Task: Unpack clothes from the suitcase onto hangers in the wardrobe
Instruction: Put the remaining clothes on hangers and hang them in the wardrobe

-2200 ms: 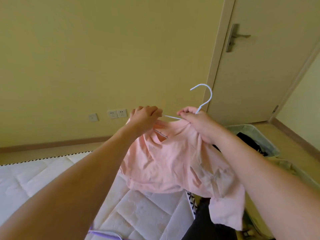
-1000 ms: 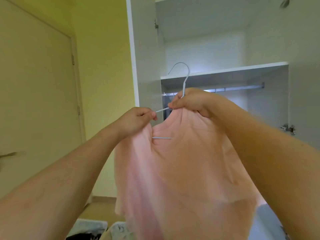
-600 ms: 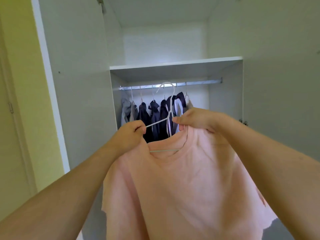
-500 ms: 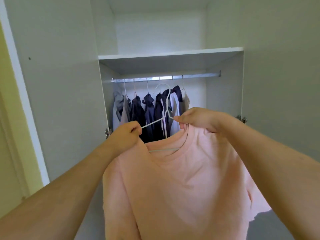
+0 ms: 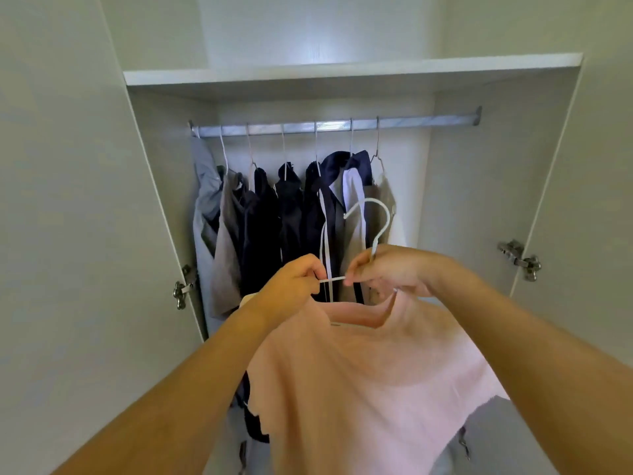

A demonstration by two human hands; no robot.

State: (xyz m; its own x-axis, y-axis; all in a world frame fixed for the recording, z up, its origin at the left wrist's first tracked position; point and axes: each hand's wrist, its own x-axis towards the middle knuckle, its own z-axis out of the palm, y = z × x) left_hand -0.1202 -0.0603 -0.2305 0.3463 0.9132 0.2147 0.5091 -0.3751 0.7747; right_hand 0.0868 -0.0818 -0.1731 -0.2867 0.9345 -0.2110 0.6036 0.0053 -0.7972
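Observation:
A pink T-shirt (image 5: 363, 378) hangs on a white wire hanger (image 5: 380, 217) held in front of the open wardrobe. My left hand (image 5: 291, 282) pinches the hanger's left arm together with the shirt's shoulder. At the base of the hook, my right hand (image 5: 387, 269) grips the hanger's neck. The hook points up and sits well below the metal rail (image 5: 428, 120). The suitcase is out of view.
Several dark and grey garments (image 5: 284, 217) hang on the rail's left half; its right half is bare. A white shelf (image 5: 342, 72) runs above the rail. Open wardrobe doors (image 5: 68, 200) stand on both sides, with metal hinges (image 5: 517, 257).
I turned from the bed and suitcase to the wardrobe and stepped closer. My hands carried the shirt on its hanger along and moved closer together, lower under the rail.

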